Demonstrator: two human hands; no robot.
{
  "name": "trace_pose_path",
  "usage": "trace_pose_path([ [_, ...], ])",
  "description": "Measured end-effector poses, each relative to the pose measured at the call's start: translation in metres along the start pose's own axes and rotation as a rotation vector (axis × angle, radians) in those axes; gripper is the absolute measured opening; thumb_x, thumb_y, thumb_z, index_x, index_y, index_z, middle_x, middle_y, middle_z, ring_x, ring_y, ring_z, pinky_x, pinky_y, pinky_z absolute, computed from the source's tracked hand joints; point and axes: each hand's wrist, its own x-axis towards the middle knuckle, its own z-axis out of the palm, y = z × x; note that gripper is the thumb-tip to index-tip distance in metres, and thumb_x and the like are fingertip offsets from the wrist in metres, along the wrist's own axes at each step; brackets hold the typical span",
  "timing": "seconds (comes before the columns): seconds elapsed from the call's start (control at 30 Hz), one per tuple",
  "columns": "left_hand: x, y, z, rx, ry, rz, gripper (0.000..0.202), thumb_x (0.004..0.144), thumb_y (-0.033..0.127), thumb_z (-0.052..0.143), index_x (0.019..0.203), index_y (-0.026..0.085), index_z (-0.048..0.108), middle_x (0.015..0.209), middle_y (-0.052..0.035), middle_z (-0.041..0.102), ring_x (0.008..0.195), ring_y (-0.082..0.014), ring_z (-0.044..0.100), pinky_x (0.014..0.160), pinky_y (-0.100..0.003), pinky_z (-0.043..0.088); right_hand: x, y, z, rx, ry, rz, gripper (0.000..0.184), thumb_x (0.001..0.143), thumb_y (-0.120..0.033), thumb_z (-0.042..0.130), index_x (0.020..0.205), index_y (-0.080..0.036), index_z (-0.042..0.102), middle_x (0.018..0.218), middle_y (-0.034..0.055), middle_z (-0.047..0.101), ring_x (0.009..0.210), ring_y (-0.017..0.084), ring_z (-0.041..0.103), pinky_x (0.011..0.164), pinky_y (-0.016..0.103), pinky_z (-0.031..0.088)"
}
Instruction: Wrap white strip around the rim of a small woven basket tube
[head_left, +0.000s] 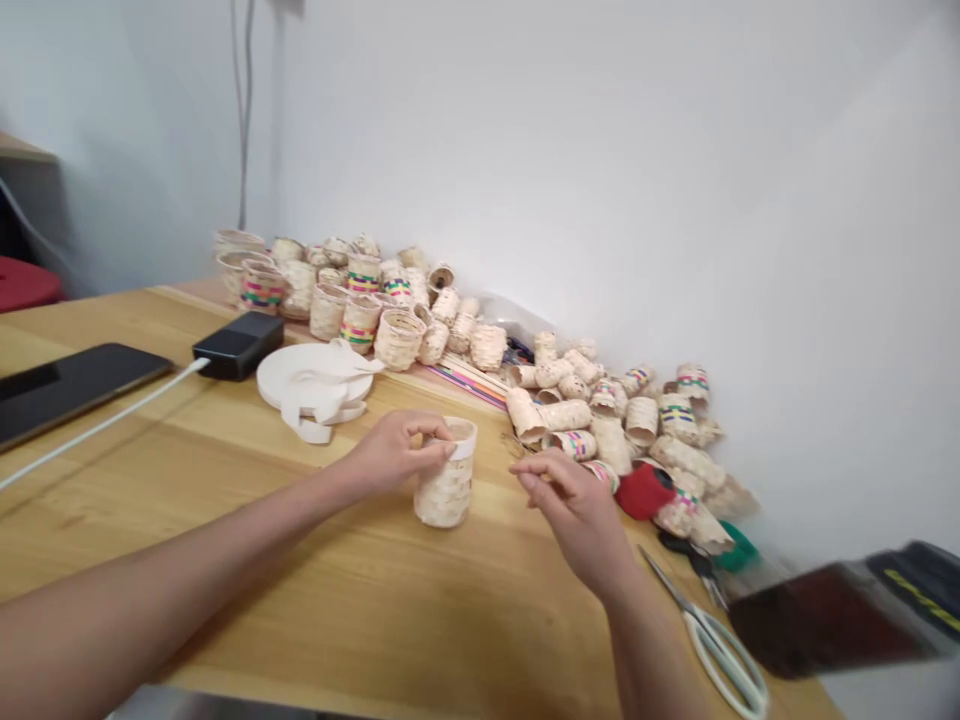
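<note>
My left hand (pixel 394 455) grips the rim of a small woven wood-strip basket (pixel 444 480), which stands on the wooden table (pixel 225 510). A white strip runs around the basket's top edge. My right hand (pixel 574 510) hangs just right of the basket, its fingertips pinched together, and nothing shows between them. Close beyond it lies a large heap of similar woven baskets (pixel 570 415), some with coloured bands, and the heap runs back along the wall.
A white coiled strip (pixel 315 380) lies left of the hands, near a black charger (pixel 238 345) and a dark tablet (pixel 71 390) with a white cable. White-handled scissors (pixel 716 640), a red object (pixel 645 490) and a blurred dark object (pixel 825 620) sit at the right.
</note>
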Motion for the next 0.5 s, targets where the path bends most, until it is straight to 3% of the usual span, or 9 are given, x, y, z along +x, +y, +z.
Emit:
trace_pose_path([
  [0.1, 0.002, -0.004, 0.000, -0.027, 0.024, 0.022, 0.023, 0.078, 0.033, 0.055, 0.069, 0.014, 0.064, 0.073, -0.0021, 0.065, 0.072, -0.0161, 0.057, 0.069, -0.027, 0.042, 0.019, -0.003, 0.026, 0.114, 0.029, -0.054, 0.017, 0.091, -0.028, 0.053, 0.090, -0.023, 0.068, 0.087, 0.0037, 0.061, 0.077, 0.016, 0.057, 0.062, 0.025, 0.047],
  [0.2, 0.003, -0.007, 0.000, -0.027, 0.080, 0.030, 0.019, 0.076, 0.030, 0.057, 0.070, 0.015, 0.066, 0.072, -0.0014, 0.064, 0.071, -0.0156, 0.056, 0.068, -0.026, 0.040, 0.034, 0.004, 0.044, 0.204, 0.034, -0.044, 0.017, 0.090, -0.032, 0.054, 0.089, -0.023, 0.068, 0.081, 0.0023, 0.061, 0.066, 0.014, 0.056, 0.054, 0.023, 0.045],
  [0.37, 0.009, -0.015, 0.007, -0.010, 0.169, -0.003, 0.007, 0.070, 0.019, 0.059, 0.067, 0.017, 0.065, 0.070, -0.0005, 0.064, 0.070, -0.0164, 0.057, 0.067, -0.028, 0.043, 0.033, 0.031, 0.073, 0.260, 0.128, -0.094, 0.019, 0.090, -0.035, 0.053, 0.093, -0.025, 0.069, 0.075, 0.0016, 0.062, 0.052, 0.013, 0.053, 0.046, 0.022, 0.045],
  [0.5, 0.013, -0.015, 0.015, 0.045, 0.199, -0.032, 0.005, 0.066, 0.015, 0.062, 0.062, 0.018, 0.063, 0.071, -0.0018, 0.065, 0.070, -0.0170, 0.057, 0.069, -0.029, 0.045, 0.031, 0.059, 0.080, 0.216, 0.087, -0.228, 0.018, 0.090, -0.032, 0.053, 0.099, -0.031, 0.068, 0.077, 0.0014, 0.064, 0.052, 0.014, 0.058, 0.050, 0.023, 0.050],
])
